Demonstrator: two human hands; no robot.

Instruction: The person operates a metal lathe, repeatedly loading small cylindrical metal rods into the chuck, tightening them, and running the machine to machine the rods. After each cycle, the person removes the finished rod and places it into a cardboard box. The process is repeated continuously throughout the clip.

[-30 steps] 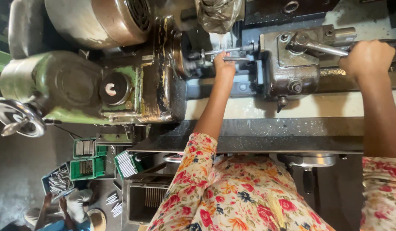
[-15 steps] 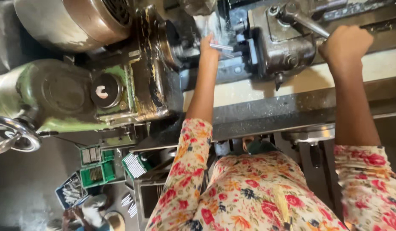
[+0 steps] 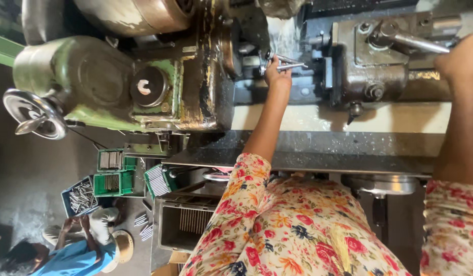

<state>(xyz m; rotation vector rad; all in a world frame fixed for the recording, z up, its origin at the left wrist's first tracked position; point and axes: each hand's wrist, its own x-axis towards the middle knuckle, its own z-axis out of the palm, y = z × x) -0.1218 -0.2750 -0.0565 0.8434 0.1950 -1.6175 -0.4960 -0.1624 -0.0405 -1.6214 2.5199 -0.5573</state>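
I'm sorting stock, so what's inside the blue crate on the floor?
The blue crate holds a loose heap of thin metal rods. Its bottom is covered by them.

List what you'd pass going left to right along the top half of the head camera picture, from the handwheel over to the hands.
Handwheel → green machine housing → round dial with a white mark → left hand holding thin metal rods → grey block with a lever → right hand.

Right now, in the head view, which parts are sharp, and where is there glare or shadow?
Head view: left hand and thin metal rod are fairly sharp; right hand is cut by the frame edge and soft; glare washes the pale ledge; the floor beside the green crates lies in dim shadow.
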